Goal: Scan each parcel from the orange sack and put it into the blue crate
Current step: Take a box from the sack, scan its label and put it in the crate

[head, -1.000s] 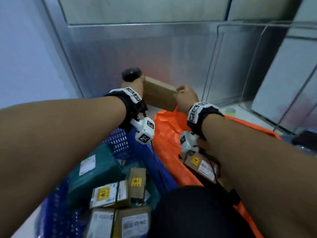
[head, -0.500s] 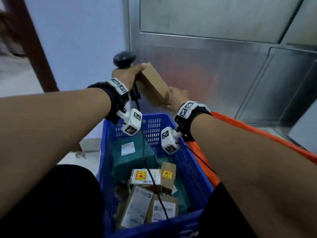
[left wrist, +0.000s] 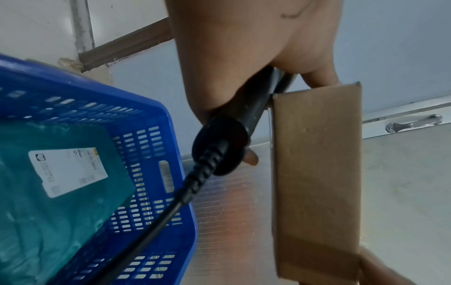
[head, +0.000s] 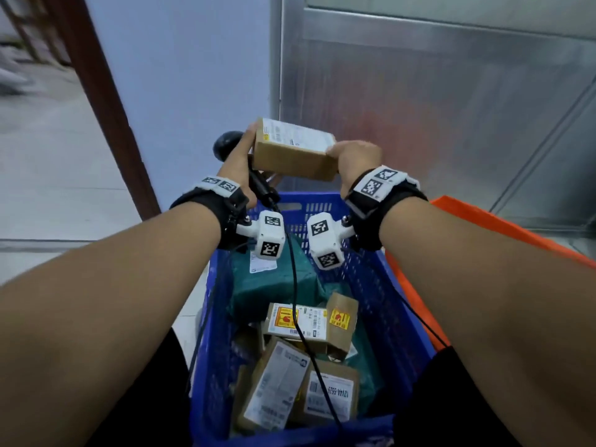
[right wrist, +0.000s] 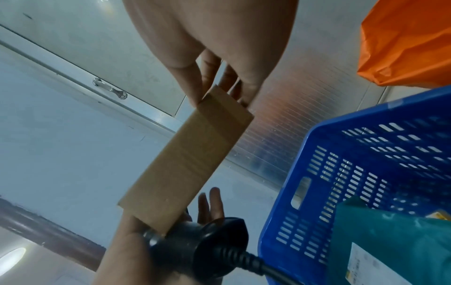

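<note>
Cardboard parcel (head: 292, 156), label up, above blue crate (head: 383, 304). Right hand (head: 356, 162) fingers pinch its right end. Left hand (head: 238, 162) grips barcode scanner (head: 227, 146), fingertips touching the parcel's left end.

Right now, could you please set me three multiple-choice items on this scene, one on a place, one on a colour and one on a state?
1. Where is the cardboard parcel?
A. Lying in the crate
B. Held above the blue crate's far end
C. Inside the sack

2. What colour is the large soft parcel in the crate?
A. Green
B. Red
C. White

3. What does the left hand hold?
A. Nothing
B. Only the parcel
C. The black scanner, with fingers also on the parcel

Answers:
1 B, both hands hold it in the air there.
2 A, green wrap with a white label.
3 C, the left wrist view shows the handle gripped in the palm.
</note>
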Available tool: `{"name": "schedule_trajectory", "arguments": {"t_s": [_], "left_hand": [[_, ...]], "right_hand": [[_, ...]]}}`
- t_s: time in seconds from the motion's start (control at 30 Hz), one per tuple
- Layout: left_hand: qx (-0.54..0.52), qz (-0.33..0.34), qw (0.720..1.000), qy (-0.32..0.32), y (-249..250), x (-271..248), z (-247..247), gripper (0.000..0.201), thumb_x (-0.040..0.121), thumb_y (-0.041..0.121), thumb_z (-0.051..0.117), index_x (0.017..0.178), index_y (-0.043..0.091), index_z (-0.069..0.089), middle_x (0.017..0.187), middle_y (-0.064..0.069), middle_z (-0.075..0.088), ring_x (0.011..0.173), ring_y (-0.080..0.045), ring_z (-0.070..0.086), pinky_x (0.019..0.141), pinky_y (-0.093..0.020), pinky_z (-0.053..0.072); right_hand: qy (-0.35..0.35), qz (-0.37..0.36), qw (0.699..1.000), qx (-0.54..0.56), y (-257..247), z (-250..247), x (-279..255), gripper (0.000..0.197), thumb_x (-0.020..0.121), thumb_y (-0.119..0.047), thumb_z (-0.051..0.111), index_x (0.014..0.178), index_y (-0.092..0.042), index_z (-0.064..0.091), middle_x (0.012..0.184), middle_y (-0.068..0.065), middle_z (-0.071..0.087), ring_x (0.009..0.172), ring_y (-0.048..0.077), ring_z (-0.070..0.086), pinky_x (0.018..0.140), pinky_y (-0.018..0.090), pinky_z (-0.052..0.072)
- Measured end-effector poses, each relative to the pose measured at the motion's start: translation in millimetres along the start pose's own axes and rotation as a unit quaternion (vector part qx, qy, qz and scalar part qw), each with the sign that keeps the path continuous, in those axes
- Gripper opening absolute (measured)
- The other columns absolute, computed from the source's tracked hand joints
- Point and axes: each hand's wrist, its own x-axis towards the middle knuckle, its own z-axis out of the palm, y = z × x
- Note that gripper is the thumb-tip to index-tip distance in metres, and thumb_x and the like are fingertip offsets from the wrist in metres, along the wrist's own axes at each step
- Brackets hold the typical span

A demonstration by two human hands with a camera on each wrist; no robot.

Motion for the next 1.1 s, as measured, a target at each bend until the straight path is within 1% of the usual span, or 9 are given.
{"name": "schedule_trajectory", "arguments": {"t_s": [0.1,0.27,0.37,0.47,0.53,0.67,0.83,0.93,1.1], "left_hand": [[0.001,0.003,1.0,-0.002,9.9,-5.1,1.5,0.034,0.091,0.046,0.073,0.109,0.016,0.075,0.098,-0.006,0.08,0.078,-0.02,0.076,0.071,-0.035,0.063],[0.026,0.021,0.999,-0.028,28.7,-18.1,-5.6,0.04,0.091,0.041,0.074,0.12,0.013,0.072,0.11,-0.009,0.078,0.101,-0.023,0.075,0.088,-0.042,0.061],[0.023,0.022,0.999,-0.027,37.6,-24.2,-12.9,0.045,0.09,0.04,0.075,0.124,0.011,0.07,0.111,-0.011,0.078,0.102,-0.025,0.076,0.084,-0.04,0.063],[0.042,0.021,0.998,-0.031,40.4,-30.8,-11.0,0.039,0.09,0.04,0.075,0.117,0.012,0.073,0.109,-0.01,0.078,0.1,-0.023,0.076,0.08,-0.038,0.064],[0.068,0.019,0.997,-0.032,39.7,-32.3,-6.5,0.038,0.089,0.043,0.076,0.113,0.014,0.074,0.105,-0.008,0.079,0.094,-0.02,0.077,0.075,-0.035,0.063],[0.083,0.047,0.995,0.023,35.9,-29.1,-1.9,0.066,0.076,0.052,0.084,0.125,0.011,0.067,0.108,-0.011,0.078,0.103,-0.029,0.075,0.081,-0.043,0.062],[0.082,0.128,0.981,0.122,39.4,-30.7,13.6,0.04,0.086,0.051,0.075,0.088,0.014,0.06,0.072,-0.002,0.072,0.06,-0.02,0.071,0.061,-0.034,0.06],[0.066,0.133,0.981,0.128,41.3,-26.0,17.6,0.037,0.084,0.044,0.079,0.095,0.011,0.065,0.079,-0.003,0.073,0.066,-0.021,0.071,0.064,-0.033,0.062],[0.149,0.12,0.974,0.122,41.2,-23.0,22.0,0.007,0.084,0.012,0.071,0.087,0.006,0.07,0.073,-0.004,0.067,0.058,-0.018,0.054,0.063,-0.03,0.049]], "right_hand": [[0.036,0.001,0.998,0.047,7.2,2.4,0.5,0.024,0.081,-0.001,0.075,0.103,-0.007,0.071,0.081,0.0,0.066,0.08,0.02,0.063,0.068,0.024,0.052],[-0.015,0.053,0.991,0.119,12.9,9.0,-6.1,0.035,0.076,0.008,0.074,0.109,0.01,0.064,0.108,0.017,0.071,0.089,0.026,0.067,0.081,0.032,0.056],[-0.13,0.097,0.974,0.157,3.2,7.3,-22.6,0.008,0.085,0.012,0.063,0.093,0.01,0.063,0.107,0.021,0.07,0.074,0.023,0.07,0.057,0.023,0.057],[-0.191,0.116,0.962,0.159,-4.8,-1.3,-37.5,0.05,0.088,0.014,0.057,0.136,0.004,0.047,0.135,0.019,0.059,0.067,0.025,0.073,0.048,0.029,0.057],[-0.219,0.118,0.96,0.131,-6.9,-9.0,-38.6,0.086,0.088,0.013,0.06,0.156,-0.026,0.024,0.14,0.012,0.054,0.059,0.023,0.073,0.046,0.031,0.055],[-0.267,0.097,0.959,0.003,-4.4,-13.6,-43.4,0.057,0.086,-0.002,0.07,0.136,-0.024,0.054,0.096,-0.002,0.074,0.064,0.014,0.07,0.059,0.027,0.054],[-0.223,0.075,0.972,0.013,2.5,11.2,-43.8,0.046,0.076,-0.003,0.081,0.118,-0.006,0.062,0.099,0.01,0.077,0.078,0.023,0.076,0.055,0.03,0.057],[-0.178,0.038,0.983,-0.012,8.3,20.9,-45.7,0.03,0.076,-0.011,0.085,0.095,-0.012,0.061,0.092,0.008,0.076,0.077,0.025,0.073,0.049,0.025,0.053],[-0.033,-0.009,0.999,-0.002,7.5,15.9,-19.7,0.059,0.062,-0.034,0.092,0.104,-0.016,0.055,0.099,0.003,0.074,0.081,0.022,0.074,0.06,0.032,0.06]]}}
